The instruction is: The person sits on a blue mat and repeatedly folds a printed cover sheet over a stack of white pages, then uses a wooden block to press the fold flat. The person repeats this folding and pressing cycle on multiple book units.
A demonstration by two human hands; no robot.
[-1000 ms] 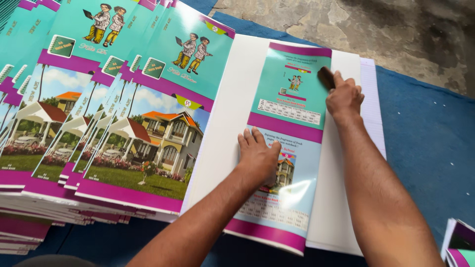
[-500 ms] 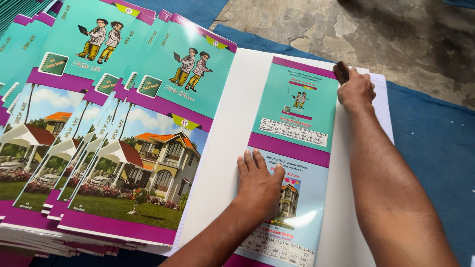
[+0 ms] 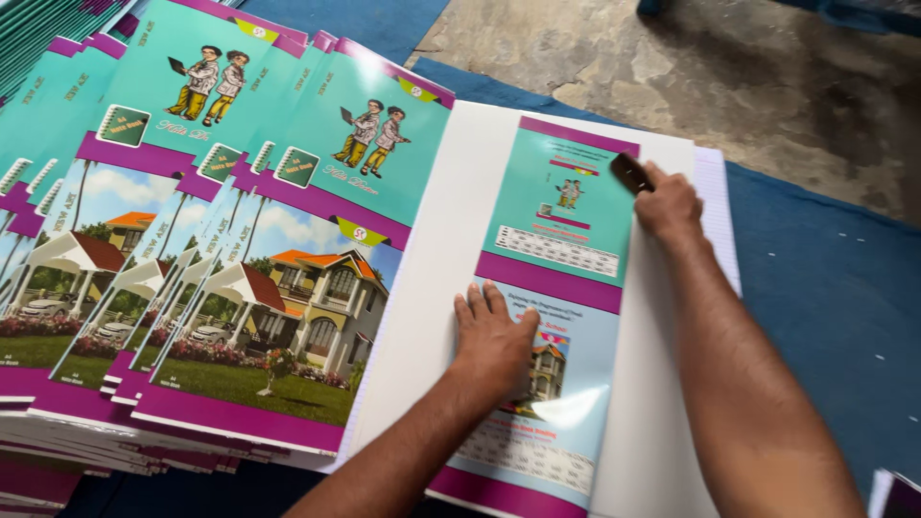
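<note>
An opened notebook cover (image 3: 561, 259) lies face up, its teal, purple and pale blue flap folded over a white sheet (image 3: 432, 288). My left hand (image 3: 494, 336) presses flat on the lower part of the flap, fingers spread. My right hand (image 3: 667, 206) rests near the flap's upper right edge, closed around a small dark tool (image 3: 628, 173) that touches the cover. Lined pages (image 3: 715, 211) show at the right edge beneath the white sheet.
A fanned stack of matching notebook covers (image 3: 221, 249) with house and children pictures fills the left. A blue mat (image 3: 825, 288) lies under everything, bare concrete floor (image 3: 672, 58) beyond it. Another cover's corner (image 3: 897, 494) shows at the bottom right.
My right hand has slid the dark tool up the flap's right edge toward the top. The left hand stays pressed on the lower flap. The view has shifted closer.
</note>
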